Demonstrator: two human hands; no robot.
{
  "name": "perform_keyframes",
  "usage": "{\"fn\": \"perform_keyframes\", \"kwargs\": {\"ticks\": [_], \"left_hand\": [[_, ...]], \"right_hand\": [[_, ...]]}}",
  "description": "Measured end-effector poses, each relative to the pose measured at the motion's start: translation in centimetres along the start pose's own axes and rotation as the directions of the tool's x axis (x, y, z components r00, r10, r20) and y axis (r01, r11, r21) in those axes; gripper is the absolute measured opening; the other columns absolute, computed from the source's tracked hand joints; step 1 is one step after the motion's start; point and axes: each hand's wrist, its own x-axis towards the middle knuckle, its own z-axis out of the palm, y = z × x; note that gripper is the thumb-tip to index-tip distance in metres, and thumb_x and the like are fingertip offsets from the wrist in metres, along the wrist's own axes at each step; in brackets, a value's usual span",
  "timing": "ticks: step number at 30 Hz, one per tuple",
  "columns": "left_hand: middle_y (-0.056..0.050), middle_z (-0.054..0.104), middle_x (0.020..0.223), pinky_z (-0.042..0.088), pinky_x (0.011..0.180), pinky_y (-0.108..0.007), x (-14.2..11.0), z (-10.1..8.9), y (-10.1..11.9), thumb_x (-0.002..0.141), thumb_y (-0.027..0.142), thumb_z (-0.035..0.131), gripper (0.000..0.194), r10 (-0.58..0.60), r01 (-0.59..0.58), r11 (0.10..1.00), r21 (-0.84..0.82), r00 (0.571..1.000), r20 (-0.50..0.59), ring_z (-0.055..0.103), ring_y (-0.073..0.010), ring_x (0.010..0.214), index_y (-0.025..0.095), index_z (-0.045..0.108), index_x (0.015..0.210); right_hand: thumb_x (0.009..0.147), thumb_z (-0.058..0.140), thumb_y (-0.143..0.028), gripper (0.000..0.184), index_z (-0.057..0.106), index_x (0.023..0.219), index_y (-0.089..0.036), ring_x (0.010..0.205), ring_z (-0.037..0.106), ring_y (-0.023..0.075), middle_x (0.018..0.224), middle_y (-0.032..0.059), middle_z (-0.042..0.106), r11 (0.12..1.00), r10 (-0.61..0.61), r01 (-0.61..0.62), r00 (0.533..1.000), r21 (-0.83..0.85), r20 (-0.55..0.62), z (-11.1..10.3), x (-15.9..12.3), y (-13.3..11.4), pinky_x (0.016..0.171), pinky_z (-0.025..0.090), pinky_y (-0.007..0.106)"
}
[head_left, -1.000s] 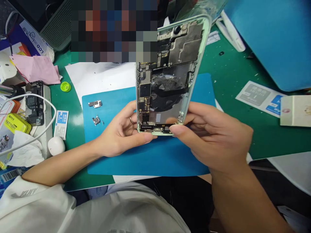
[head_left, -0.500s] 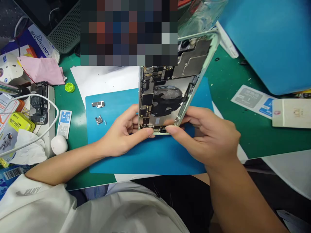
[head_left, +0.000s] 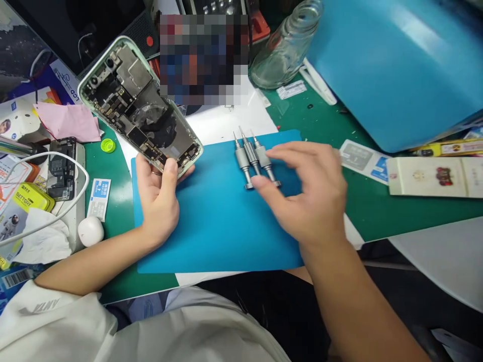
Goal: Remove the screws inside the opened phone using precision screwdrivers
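Hands (head_left: 313, 193) apart, phone (head_left: 141, 110) in left (head_left: 158, 208)

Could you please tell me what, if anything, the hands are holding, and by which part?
The left hand holds the opened smartphone by its lower end; the right hand is at the three screwdrivers, but whether it grips one cannot be told.

Grn tbl (head_left: 381, 216), blue mat (head_left: 211, 226) w/ 3 screwdrivers (head_left: 250, 153), paper (head_left: 213, 123)

White short-sleeved top (head_left: 177, 322) | grey lettering (head_left: 47, 304) on left sleeve (head_left: 68, 311) | black lower garment (head_left: 279, 311), possibly trousers
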Motion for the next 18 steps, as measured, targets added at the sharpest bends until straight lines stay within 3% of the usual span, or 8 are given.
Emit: {"fn": "perform_keyframes", "kwargs": {"ticks": [2,5,8,12,15,18], "left_hand": [[-0.005,0.054,0.139,0.058,0.092,-0.034,-0.1,0.05,0.12,0.097,0.06,0.057,0.061,-0.013,0.013,1.0,-0.015,1.0,0.003,0.057,-0.0244,0.127,0.037,0.032,0.148],[-0.005,0.057,0.135,0.057,0.094,-0.035,-0.25,0.05,0.0,0.097,0.056,0.06,0.052,-0.019,0.02,0.999,-0.031,0.999,0.029,0.058,-0.024,0.126,0.034,0.04,0.141],[-0.004,0.062,0.125,0.055,0.097,-0.036,-0.3,0.02,-0.23,0.097,0.049,0.064,0.039,-0.015,0.02,0.996,-0.082,0.997,0.069,0.062,-0.0225,0.119,0.03,0.049,0.127],[-0.006,0.067,0.124,0.053,0.1,-0.037,-0.4,-0.12,-0.25,0.095,0.048,0.065,0.039,-0.027,0.046,0.995,-0.083,0.975,0.22,0.062,-0.0246,0.12,0.024,0.055,0.124],[-0.007,0.066,0.129,0.053,0.098,-0.037,-0.65,-0.36,-0.27,0.097,0.047,0.063,0.044,-0.076,0.093,0.995,-0.038,0.946,0.317,0.062,-0.0259,0.12,0.024,0.055,0.134],[-0.006,0.067,0.129,0.053,0.099,-0.04,-0.98,-0.65,-0.58,0.099,0.047,0.059,0.062,-0.109,0.125,0.992,-0.017,0.918,0.38,0.064,-0.0264,0.117,0.029,0.037,0.155]], "right_hand": [[0.085,0.074,-0.044,0.048,0.064,0.126,-0.021,0.119,0.06,0.0383,0.131,0.0161,0.062,0.997,-0.02,0.03,0.991,-0.074,0.136,0.31,0.06,-0.03,0.1,0.052,0.056],[0.09,0.068,-0.034,0.04,0.064,0.128,-0.023,0.122,0.058,0.0376,0.139,0.0153,0.058,0.991,-0.006,0.036,0.973,-0.127,0.231,0.66,0.09,-0.2,0.103,0.05,0.056],[0.092,0.06,-0.022,0.03,0.068,0.12,-0.023,0.114,0.062,0.0337,0.132,0.0144,0.063,0.994,0.008,0.012,0.984,-0.111,0.177,0.77,0.08,-0.27,0.098,0.053,0.052],[0.091,0.058,-0.021,0.031,0.069,0.12,-0.025,0.11,0.063,0.0326,0.128,0.0135,0.065,0.993,0.037,-0.022,0.991,-0.113,0.132,0.8,-0.01,-0.18,0.093,0.056,0.05],[0.092,0.058,-0.023,0.03,0.069,0.119,-0.026,0.107,0.064,0.0322,0.125,0.0132,0.066,0.989,0.042,-0.028,0.994,-0.143,0.096,0.84,-0.08,-0.14,0.089,0.058,0.05],[0.091,0.06,-0.023,0.027,0.07,0.116,-0.026,0.103,0.065,0.0315,0.12,0.0126,0.067,0.986,0.035,-0.024,0.997,-0.167,0.064,0.9,-0.04,-0.22,0.086,0.058,0.049]]}}
